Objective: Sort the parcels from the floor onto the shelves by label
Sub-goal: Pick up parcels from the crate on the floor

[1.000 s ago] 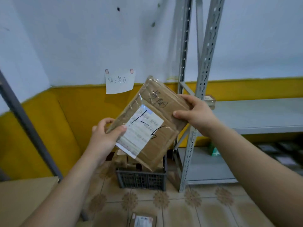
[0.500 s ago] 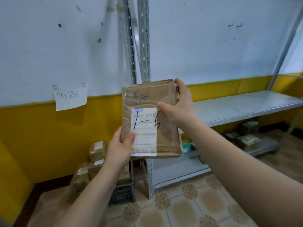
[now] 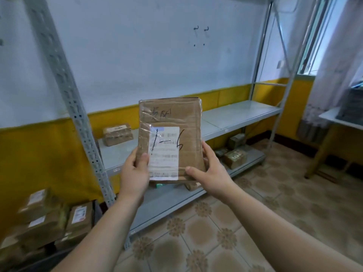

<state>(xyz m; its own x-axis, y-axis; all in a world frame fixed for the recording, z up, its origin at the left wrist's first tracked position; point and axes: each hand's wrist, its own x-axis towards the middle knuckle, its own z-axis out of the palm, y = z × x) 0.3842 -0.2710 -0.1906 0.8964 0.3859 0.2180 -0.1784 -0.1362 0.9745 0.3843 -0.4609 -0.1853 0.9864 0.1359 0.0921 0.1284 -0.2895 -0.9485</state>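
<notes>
Currently: one flat brown parcel point(image 3: 189, 124), upright before the shelf point(image 3: 235, 114), lower corners gripped by left hand point(image 3: 135, 173) and right hand point(image 3: 213, 174).

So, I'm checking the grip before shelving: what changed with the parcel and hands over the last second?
The parcel turned from tilted to upright as the view swung right along the shelf. The right hand moved from its upper right edge down to the lower right corner. The left hand kept holding the lower left edge, thumb on its front.
</notes>
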